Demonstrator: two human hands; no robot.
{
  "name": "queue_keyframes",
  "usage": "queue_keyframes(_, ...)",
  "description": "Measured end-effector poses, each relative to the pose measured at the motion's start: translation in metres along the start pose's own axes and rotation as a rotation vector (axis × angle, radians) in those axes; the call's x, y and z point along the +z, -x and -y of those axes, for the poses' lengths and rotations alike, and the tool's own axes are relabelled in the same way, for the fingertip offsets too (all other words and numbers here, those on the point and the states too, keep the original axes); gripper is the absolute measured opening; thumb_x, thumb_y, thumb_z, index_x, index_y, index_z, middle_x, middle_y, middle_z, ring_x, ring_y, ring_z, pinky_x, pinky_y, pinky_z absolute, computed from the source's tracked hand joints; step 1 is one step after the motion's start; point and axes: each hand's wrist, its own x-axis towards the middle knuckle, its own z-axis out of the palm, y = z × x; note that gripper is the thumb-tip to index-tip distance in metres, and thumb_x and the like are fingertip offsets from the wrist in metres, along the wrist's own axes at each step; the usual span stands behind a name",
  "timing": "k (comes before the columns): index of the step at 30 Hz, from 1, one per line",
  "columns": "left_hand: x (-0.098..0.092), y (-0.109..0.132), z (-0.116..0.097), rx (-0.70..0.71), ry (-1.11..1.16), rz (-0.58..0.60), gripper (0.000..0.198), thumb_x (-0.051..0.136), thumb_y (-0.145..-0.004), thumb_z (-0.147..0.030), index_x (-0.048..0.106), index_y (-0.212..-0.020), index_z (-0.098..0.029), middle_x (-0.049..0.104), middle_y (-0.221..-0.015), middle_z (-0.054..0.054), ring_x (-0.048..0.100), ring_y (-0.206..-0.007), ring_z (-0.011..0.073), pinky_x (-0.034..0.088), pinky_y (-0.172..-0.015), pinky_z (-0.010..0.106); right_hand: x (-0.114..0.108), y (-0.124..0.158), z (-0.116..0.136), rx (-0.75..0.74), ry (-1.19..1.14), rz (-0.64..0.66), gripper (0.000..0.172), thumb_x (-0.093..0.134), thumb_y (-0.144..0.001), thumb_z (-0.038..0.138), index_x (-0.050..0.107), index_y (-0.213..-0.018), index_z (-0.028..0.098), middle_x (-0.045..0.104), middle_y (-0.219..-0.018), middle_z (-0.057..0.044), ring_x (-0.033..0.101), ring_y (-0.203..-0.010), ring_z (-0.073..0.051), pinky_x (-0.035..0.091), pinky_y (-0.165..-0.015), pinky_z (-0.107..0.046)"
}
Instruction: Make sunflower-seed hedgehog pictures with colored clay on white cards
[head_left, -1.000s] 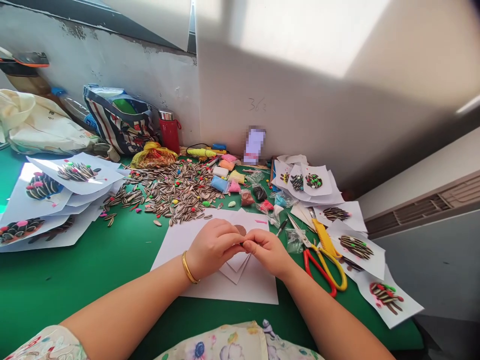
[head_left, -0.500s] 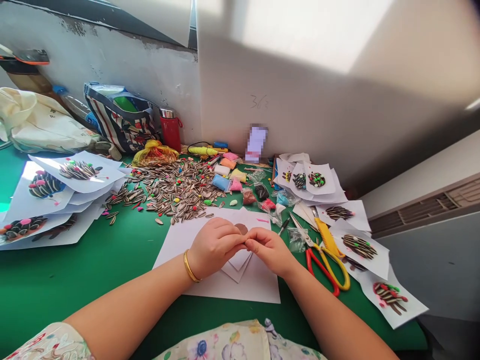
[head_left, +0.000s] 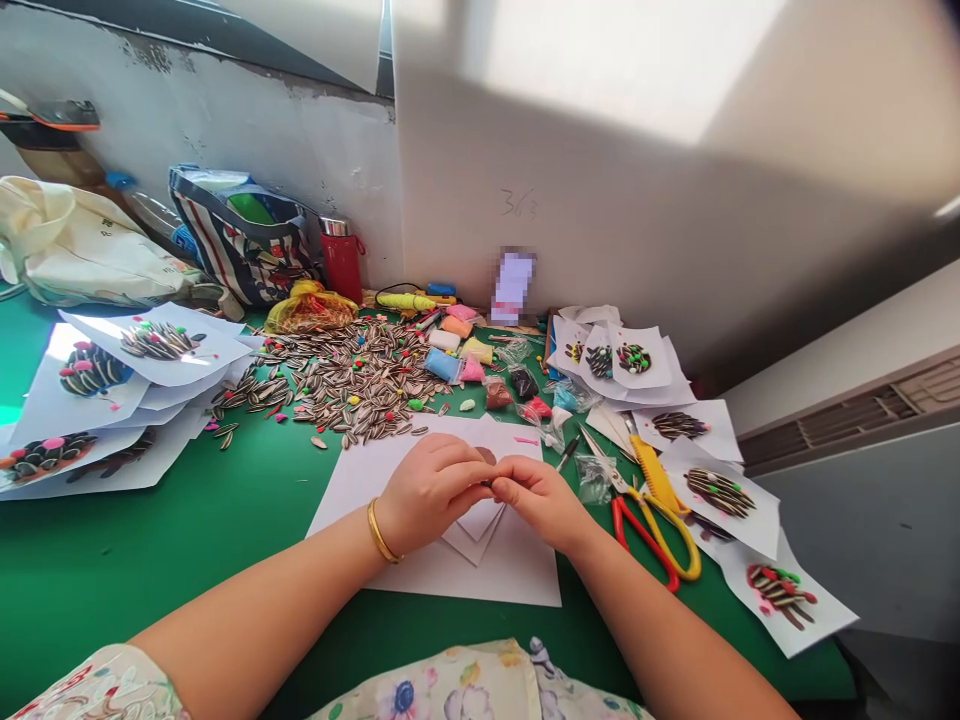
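Both hands meet over white paper sheets (head_left: 517, 575) on the green table. My left hand (head_left: 435, 490), with a gold bangle at the wrist, is closed in a pinch. Its fingertips touch those of my right hand (head_left: 544, 500), which is pinched too. A small dark bit shows between the fingertips, too hidden to name. Just behind them, a flat brown disc (head_left: 486, 455), like modelling clay, lies on the smaller folded paper, partly covered by the fingers. A thin pink strip (head_left: 526, 441) rests on the paper to the right of the disc.
Striped sunflower seeds (head_left: 360, 375) are heaped behind the paper, beside bagged coloured clay (head_left: 444, 365). Scissors (head_left: 622, 480), pliers-like red handles and a yellow cutter (head_left: 656, 475) lie right. Seed pictures on paper (head_left: 169, 372) are stacked left and right (head_left: 720, 492). A phone (head_left: 513, 288) leans against the wall.
My fingertips have shifted slightly, and a small dark bit now shows between them. Otherwise the hands and table look the same.
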Motion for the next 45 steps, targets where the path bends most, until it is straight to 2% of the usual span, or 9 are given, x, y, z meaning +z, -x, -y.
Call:
queue_keyframes(3,-0.0002,0.0001,0.0003,0.032,-0.017,-0.007,0.014,0.059,-0.092,-0.024,0.066,-0.104,-0.022,0.071,-0.086,0.004,0.061,-0.079,0.0157,0.047,-0.073,0.031,0.0008,-0.0004,0.0002,0.019,-0.036,-0.008,0.025,0.063,-0.088,0.043,0.068,-0.088,0.019,0.064,-0.079,-0.001,0.056,-0.076,-0.015,0.046,-0.074,-0.028)
queue_keyframes(11,0.0001,0.001,-0.0009,0.05,-0.067,-0.002,0.005,0.062,-0.089,-0.021,0.065,-0.092,-0.021,0.071,-0.08,0.003,0.058,-0.074,0.0152,0.046,-0.07,0.031,0.0013,-0.0014,0.0026,0.035,-0.1,-0.012,0.023,0.067,-0.084,0.042,0.063,-0.085,0.02,0.061,-0.081,0.0,0.055,-0.077,-0.014,0.046,-0.074,-0.027)
queue_keyframes(18,-0.0014,0.0017,0.0004,-0.005,-0.058,0.054,0.017,0.062,-0.09,-0.035,0.065,-0.084,-0.019,0.067,-0.076,0.004,0.057,-0.074,0.0165,0.045,-0.071,0.032,-0.0009,-0.0009,0.0023,0.02,0.014,0.02,0.028,0.061,-0.089,0.047,0.067,-0.086,0.02,0.065,-0.083,-0.002,0.056,-0.078,-0.016,0.046,-0.074,-0.028)
queue_keyframes(21,-0.0009,0.0016,0.0005,-0.005,-0.06,0.056,0.015,0.062,-0.09,-0.033,0.065,-0.083,-0.019,0.066,-0.074,0.003,0.057,-0.072,0.0162,0.044,-0.069,0.032,-0.001,-0.001,0.002,0.031,0.011,0.023,0.026,0.063,-0.087,0.046,0.068,-0.087,0.02,0.067,-0.084,-0.002,0.058,-0.079,-0.016,0.047,-0.074,-0.028)
queue_keyframes(24,-0.0002,0.0013,0.0012,0.014,-0.047,0.038,0.008,0.064,-0.089,-0.027,0.066,-0.091,-0.019,0.068,-0.079,0.003,0.057,-0.074,0.0163,0.044,-0.071,0.032,-0.0012,-0.001,0.0009,0.042,-0.039,0.017,0.024,0.066,-0.086,0.043,0.069,-0.09,0.02,0.068,-0.086,-0.002,0.06,-0.08,-0.016,0.048,-0.075,-0.028)
queue_keyframes(27,-0.0002,0.0011,0.0027,0.049,-0.032,0.011,0.019,0.064,-0.089,-0.025,0.065,-0.107,-0.022,0.07,-0.085,0.004,0.059,-0.078,0.0164,0.045,-0.072,0.032,-0.0018,-0.0006,-0.0001,0.044,-0.082,0.031,0.023,0.065,-0.087,0.041,0.071,-0.095,0.02,0.069,-0.086,-0.002,0.061,-0.08,-0.015,0.049,-0.077,-0.028)
queue_keyframes(30,-0.0003,0.0011,0.0033,0.074,-0.034,0.005,0.023,0.064,-0.089,-0.023,0.065,-0.111,-0.023,0.071,-0.086,0.003,0.059,-0.079,0.0162,0.046,-0.072,0.031,-0.0024,-0.0003,-0.0003,0.041,-0.083,0.051,0.026,0.062,-0.089,0.042,0.073,-0.094,0.019,0.069,-0.081,-0.002,0.061,-0.076,-0.015,0.05,-0.075,-0.029)
queue_keyframes(38,-0.0012,-0.0002,0.0016,0.089,-0.04,0.009,0.016,0.062,-0.087,-0.017,0.064,-0.103,-0.02,0.07,-0.085,0.004,0.058,-0.079,0.0164,0.047,-0.074,0.032,-0.0029,0.0002,-0.0011,0.081,-0.152,0.048,0.026,0.067,-0.085,0.042,0.073,-0.092,0.018,0.069,-0.077,-0.002,0.062,-0.073,-0.014,0.051,-0.072,-0.029)
queue_keyframes(45,0.0006,0.0011,0.0019,0.044,0.005,0.036,0.009,0.063,-0.089,-0.027,0.063,-0.086,-0.019,0.064,-0.077,0.003,0.054,-0.073,0.0157,0.045,-0.069,0.03,-0.0051,-0.0006,-0.003,0.107,-0.199,0.038,0.021,0.075,-0.078,0.035,0.071,-0.09,0.019,0.069,-0.085,-0.002,0.06,-0.077,-0.014,0.048,-0.072,-0.027)
